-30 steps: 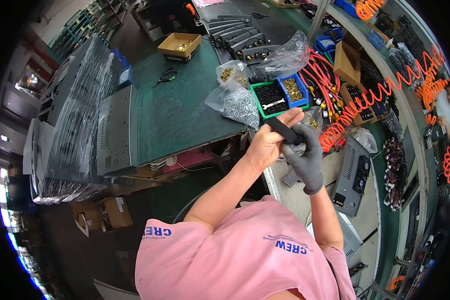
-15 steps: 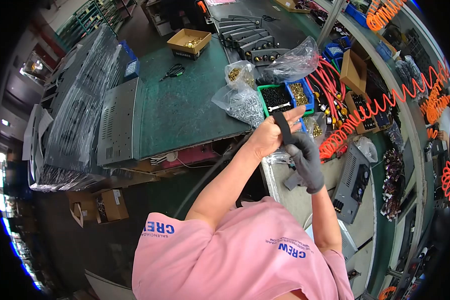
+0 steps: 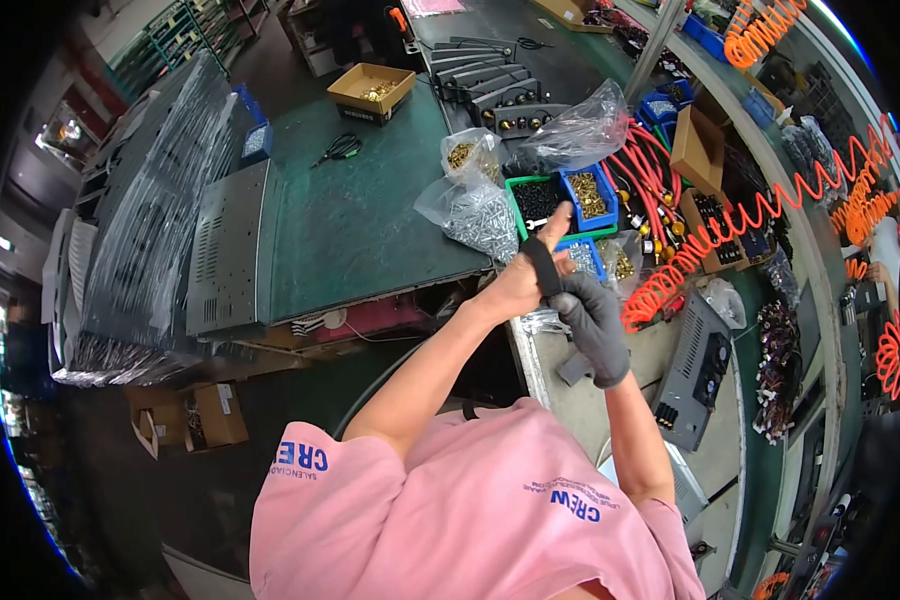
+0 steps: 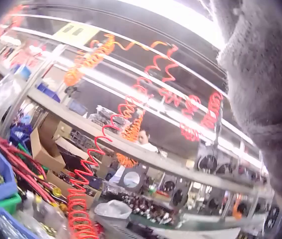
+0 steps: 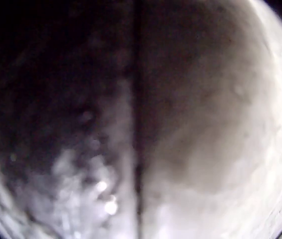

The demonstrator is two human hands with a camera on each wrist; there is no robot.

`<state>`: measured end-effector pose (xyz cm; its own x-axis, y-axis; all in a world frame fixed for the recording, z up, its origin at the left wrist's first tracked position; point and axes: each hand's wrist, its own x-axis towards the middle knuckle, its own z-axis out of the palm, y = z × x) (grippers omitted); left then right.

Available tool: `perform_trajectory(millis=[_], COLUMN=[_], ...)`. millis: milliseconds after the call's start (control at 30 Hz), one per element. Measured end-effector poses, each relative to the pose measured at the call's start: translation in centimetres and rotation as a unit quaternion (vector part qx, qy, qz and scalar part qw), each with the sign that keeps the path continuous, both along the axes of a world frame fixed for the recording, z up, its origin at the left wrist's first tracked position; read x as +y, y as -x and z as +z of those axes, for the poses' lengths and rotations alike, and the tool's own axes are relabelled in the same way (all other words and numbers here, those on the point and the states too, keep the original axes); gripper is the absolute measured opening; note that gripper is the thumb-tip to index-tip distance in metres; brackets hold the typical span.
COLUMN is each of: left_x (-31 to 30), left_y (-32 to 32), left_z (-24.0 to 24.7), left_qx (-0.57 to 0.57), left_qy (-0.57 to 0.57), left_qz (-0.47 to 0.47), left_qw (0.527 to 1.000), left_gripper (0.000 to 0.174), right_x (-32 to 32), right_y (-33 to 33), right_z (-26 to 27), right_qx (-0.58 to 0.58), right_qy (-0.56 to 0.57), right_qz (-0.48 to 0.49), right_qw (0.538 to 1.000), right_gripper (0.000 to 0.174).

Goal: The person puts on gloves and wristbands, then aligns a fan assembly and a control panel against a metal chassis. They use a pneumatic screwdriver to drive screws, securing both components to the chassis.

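In the head view, my bare left hand [image 3: 513, 290] is raised in front of the bench, thumb pointing up and away. A black strap [image 3: 543, 266] runs across its palm side. My right hand [image 3: 598, 325], in a grey glove, is right against the left one and pinches the strap's lower end with curled fingers. The glove [image 4: 265, 84] also fills the right side of the left wrist view. Only blurred dark and pale surfaces show in the right wrist view. A small grey block [image 3: 574, 369] lies on the bench below the hands.
Beyond the hands stand a blue bin of brass fittings [image 3: 587, 195], a green bin of black parts [image 3: 536, 196] and a bag of screws [image 3: 480, 220]. Red coiled hose [image 3: 660, 295] hangs at the right, near a grey metal housing [image 3: 698, 370]. Scissors [image 3: 342, 148] lie on the green table.
My left hand has turned, its thumb now standing up, and both hands have shifted slightly left. The right hand has kept its pinch on the strap, now lower beside the left hand.
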<state>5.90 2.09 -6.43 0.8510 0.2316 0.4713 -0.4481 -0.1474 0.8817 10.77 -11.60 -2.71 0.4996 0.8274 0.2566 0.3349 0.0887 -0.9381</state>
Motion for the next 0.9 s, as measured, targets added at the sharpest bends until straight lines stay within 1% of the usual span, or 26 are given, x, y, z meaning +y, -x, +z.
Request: perform_trajectory(millis=[33,67,100,133,167,200,267,300,333,400,433,467,500,533,567,600,633,667,700,733,767,800,833,867,900], left_x=[-0.4,-0.3,-0.4,-0.4,-0.4,-0.3,0.2,0.1,-0.1,-0.3,-0.4,-0.3,-0.1,-0.1,-0.2,-0.2,-0.3,-0.4,-1.0,-0.6,0.0,0.4,-0.1,-0.1,0.0], left_y=[0.1,0.2,0.7,0.9,0.6,0.7,0.6,0.2,-0.2,-0.9,-1.0,-1.3,-1.8,-2.2,-2.5,-2.5,-2.5,-2.6,-2.8,-3.0,-3.2,-3.2,-2.4,-2.1,-2.4], left_z=[-0.1,-0.1,1.1,1.8,1.3,1.6,2.4,1.9,1.5,1.2,1.2,0.7,-0.4,-1.2,-2.1,-2.5,-2.8,-3.1,-2.3,-2.9,-3.9,-4.4,-1.9,-1.3,-1.4], left_qx=[0.001,0.003,0.047,0.089,0.057,0.056,0.046,0.017,0.017,0.051,0.081,0.080,0.092,0.102,0.137,0.137,0.146,0.150,0.142,0.144,0.081,0.015,0.025,0.070,0.081], left_qy=[0.050,0.051,0.188,0.321,0.350,0.350,0.415,0.387,0.388,0.255,0.246,0.248,0.119,-0.013,0.047,0.047,0.219,0.383,0.420,0.419,0.435,0.446,0.434,0.438,0.403], left_qz=[0.048,0.048,-0.017,-0.082,-0.107,-0.106,-0.179,-0.166,-0.165,-0.068,-0.066,-0.062,0.037,0.134,0.138,0.140,0.095,0.046,0.111,0.111,0.008,-0.095,-0.102,-0.074,-0.045], left_qw=[0.998,0.998,0.981,0.939,0.929,0.929,0.891,0.907,0.907,0.963,0.964,0.964,0.988,0.986,0.980,0.979,0.960,0.910,0.890,0.890,0.897,0.890,0.895,0.893,0.910], left_gripper=[0.076,0.076,0.081,0.087,0.089,0.089,0.089,0.085,0.085,0.083,0.084,0.084,0.084,0.085,0.089,0.089,0.088,0.087,0.076,0.076,0.074,0.071,0.073,0.074,0.077], right_x=[0.0,-0.1,0.0,0.3,0.6,0.9,1.2,1.3,1.0,0.7,0.7,0.8,0.9,1.0,1.2,1.4,1.4,1.4,1.6,1.8,2.2,1.9,1.6,1.5,1.5], right_y=[0.2,0.5,1.0,1.7,2.2,2.7,3.5,3.1,2.8,2.3,2.0,1.8,1.7,1.8,1.8,1.8,2.0,1.9,1.7,1.5,1.2,1.3,1.2,1.1,1.3], right_z=[0.0,-0.1,-0.3,-0.5,-0.5,-0.5,-0.2,-1.0,-1.5,-2.0,-2.3,-2.6,-3.0,-3.3,-3.6,-3.5,-2.8,-2.5,-2.4,-2.3,-2.8,-2.7,-2.5,-2.2,-1.5], right_qx=[0.009,0.019,0.021,0.027,0.032,0.032,0.041,-0.016,-0.016,-0.133,-0.134,-0.101,-0.067,-0.065,-0.058,-0.051,-0.133,-0.133,-0.167,-0.200,-0.238,-0.237,-0.235,-0.235,-0.226], right_qy=[0.017,0.035,0.035,0.002,-0.032,-0.031,-0.086,-0.072,-0.071,-0.013,-0.013,0.013,0.040,0.041,0.037,0.033,0.046,0.045,0.038,0.032,-0.015,-0.013,0.007,0.025,0.031], right_qz=[-0.015,-0.031,-0.031,-0.042,-0.051,-0.050,-0.114,-0.117,-0.116,-0.119,-0.116,-0.120,-0.122,-0.118,-0.121,-0.124,-0.127,-0.127,-0.131,-0.135,-0.165,-0.166,-0.147,-0.128,-0.118], right_qw=[1.000,0.999,0.999,0.999,0.998,0.998,0.989,0.990,0.991,0.984,0.984,0.988,0.989,0.990,0.990,0.990,0.982,0.982,0.976,0.970,0.957,0.957,0.961,0.963,0.966], right_gripper=[0.020,0.019,0.019,0.025,0.033,0.033,0.049,0.054,0.054,0.045,0.045,0.042,0.040,0.040,0.040,0.040,0.044,0.044,0.045,0.047,0.048,0.048,0.048,0.049,0.048])
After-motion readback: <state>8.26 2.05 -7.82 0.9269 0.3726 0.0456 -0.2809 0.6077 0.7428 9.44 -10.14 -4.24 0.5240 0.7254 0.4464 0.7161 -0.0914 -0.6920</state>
